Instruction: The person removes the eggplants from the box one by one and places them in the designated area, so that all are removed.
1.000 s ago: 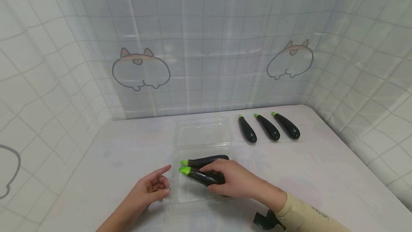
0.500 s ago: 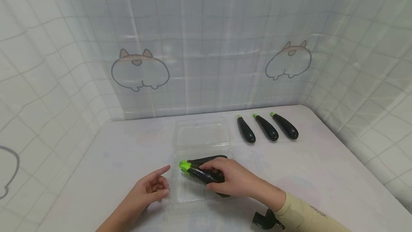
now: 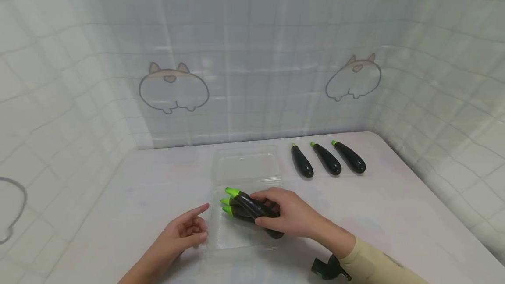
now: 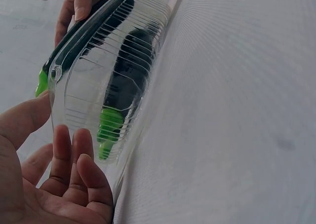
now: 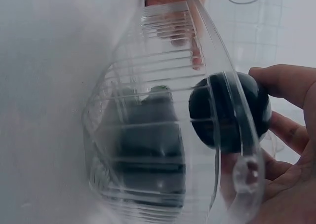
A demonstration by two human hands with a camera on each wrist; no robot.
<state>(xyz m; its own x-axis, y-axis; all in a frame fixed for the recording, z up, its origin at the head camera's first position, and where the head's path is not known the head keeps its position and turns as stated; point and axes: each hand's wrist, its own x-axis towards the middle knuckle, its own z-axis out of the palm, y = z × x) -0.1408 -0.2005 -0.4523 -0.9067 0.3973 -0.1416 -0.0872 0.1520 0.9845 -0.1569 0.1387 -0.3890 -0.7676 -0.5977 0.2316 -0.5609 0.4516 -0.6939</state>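
Note:
My right hand (image 3: 293,214) grips a dark eggplant (image 3: 252,207) with a green stem end, thumb on the near side and fingers on the far side. This eggplant lies slanted over two other eggplants (image 3: 240,214) inside a clear plastic clamshell container (image 3: 226,240), its stem end pointing up and left. In the right wrist view its round end (image 5: 229,113) shows at the level of the rim, higher than the pair inside. My left hand (image 3: 185,231) stays at the container's left side, fingers loosely bent, a digit right at the rim in the left wrist view.
Three more eggplants (image 3: 326,159) lie in a row on the table at the back right. The container's lid (image 3: 248,168) is folded back behind its base. A black device (image 3: 330,268) sits by the right sleeve. Tiled-pattern walls surround the table (image 3: 158,187).
The eggplant in my right hand has risen and turned, its stem end swinging away toward the back, so the two beneath show more. My left hand has stayed in place.

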